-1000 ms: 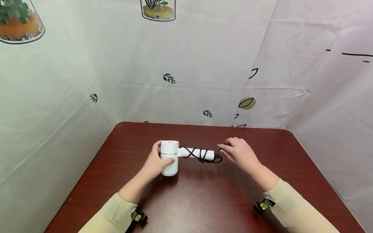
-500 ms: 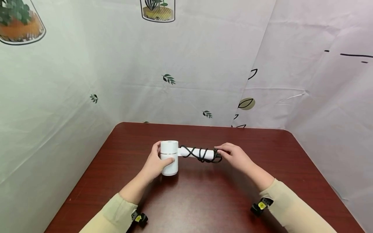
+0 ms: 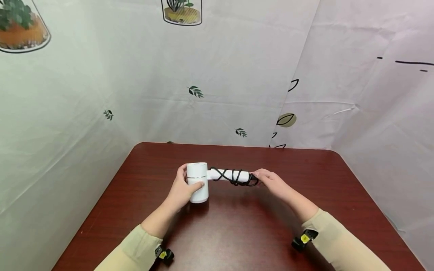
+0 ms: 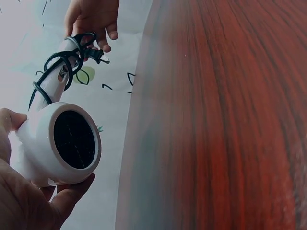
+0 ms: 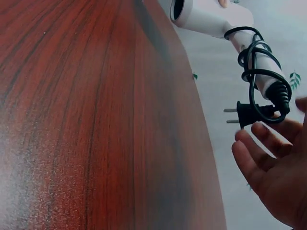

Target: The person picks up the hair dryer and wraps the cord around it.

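Note:
A white hair dryer [image 3: 197, 172] is held over the table, its barrel upright and its handle pointing right. My left hand [image 3: 179, 191] grips the barrel, thumb across the near side and fingers behind. Black cord [image 5: 254, 72] is wound around the handle [image 4: 56, 79]. In the right wrist view, a two-pin plug [image 5: 247, 114] hangs beside the handle's end. My right hand [image 3: 275, 186] is at that end, its fingertips right by the cord and plug, with fingers loosely bent and spread. The left wrist view shows the barrel's dark round opening [image 4: 74, 139].
Below is a reddish-brown wooden table [image 3: 223, 233] with rounded far corners. Pale cloth [image 3: 237, 67] printed with leaves and potted plants surrounds it at the back and sides. A small black camera [image 3: 164, 255] is strapped on each wrist.
My right hand has moved left and a little down, from drawing the cord out to the handle's end. The handle has tipped slightly upward. My left hand keeps its grip on the hair dryer.

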Motion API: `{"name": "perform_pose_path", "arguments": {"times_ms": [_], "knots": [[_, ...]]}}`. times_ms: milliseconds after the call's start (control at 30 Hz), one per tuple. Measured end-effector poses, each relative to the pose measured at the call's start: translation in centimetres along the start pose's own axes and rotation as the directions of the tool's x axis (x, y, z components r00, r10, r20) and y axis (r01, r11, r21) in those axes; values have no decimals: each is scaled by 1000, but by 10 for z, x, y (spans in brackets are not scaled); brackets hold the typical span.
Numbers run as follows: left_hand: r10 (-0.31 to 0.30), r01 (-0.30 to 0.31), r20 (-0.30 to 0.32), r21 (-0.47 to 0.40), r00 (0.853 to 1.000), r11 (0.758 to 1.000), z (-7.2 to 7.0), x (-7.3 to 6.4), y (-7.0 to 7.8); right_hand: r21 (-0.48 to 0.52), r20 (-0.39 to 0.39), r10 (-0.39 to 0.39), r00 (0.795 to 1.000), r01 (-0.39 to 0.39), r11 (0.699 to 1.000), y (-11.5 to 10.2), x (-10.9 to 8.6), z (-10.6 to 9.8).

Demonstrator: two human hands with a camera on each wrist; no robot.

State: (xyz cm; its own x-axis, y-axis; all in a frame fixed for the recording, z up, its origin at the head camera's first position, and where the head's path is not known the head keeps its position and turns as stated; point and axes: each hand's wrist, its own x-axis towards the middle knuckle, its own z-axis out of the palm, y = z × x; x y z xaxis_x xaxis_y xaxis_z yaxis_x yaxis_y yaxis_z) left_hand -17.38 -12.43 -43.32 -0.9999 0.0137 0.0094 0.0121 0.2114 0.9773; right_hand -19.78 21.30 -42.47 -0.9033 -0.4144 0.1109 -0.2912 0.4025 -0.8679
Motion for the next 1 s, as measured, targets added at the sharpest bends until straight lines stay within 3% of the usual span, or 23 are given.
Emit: {"name": "perform_pose_path", "arguments": {"times_ms": [167,467,633,833,1000], "knots": [[-15,15,-18,-1,1000,1000,2,1,1,-99,-1,14,1000,-14,995,1,-1,2],[-13,13,-21,-23,1000,1000,9,4,0,-111,-17,104,994,-105,988,4,0,0],[-44,44,-27,-6,999,999,14,9,-1,-79,-16,140,990,-141,987,9,0,-2],[-70,71,-30,21,997,997,20,15,-3,41,-32,161,986,-160,986,15,6,-1],[-82,83,-14,28,997,996,26,22,-4,185,-8,253,968,-247,951,24,13,-4]]}}
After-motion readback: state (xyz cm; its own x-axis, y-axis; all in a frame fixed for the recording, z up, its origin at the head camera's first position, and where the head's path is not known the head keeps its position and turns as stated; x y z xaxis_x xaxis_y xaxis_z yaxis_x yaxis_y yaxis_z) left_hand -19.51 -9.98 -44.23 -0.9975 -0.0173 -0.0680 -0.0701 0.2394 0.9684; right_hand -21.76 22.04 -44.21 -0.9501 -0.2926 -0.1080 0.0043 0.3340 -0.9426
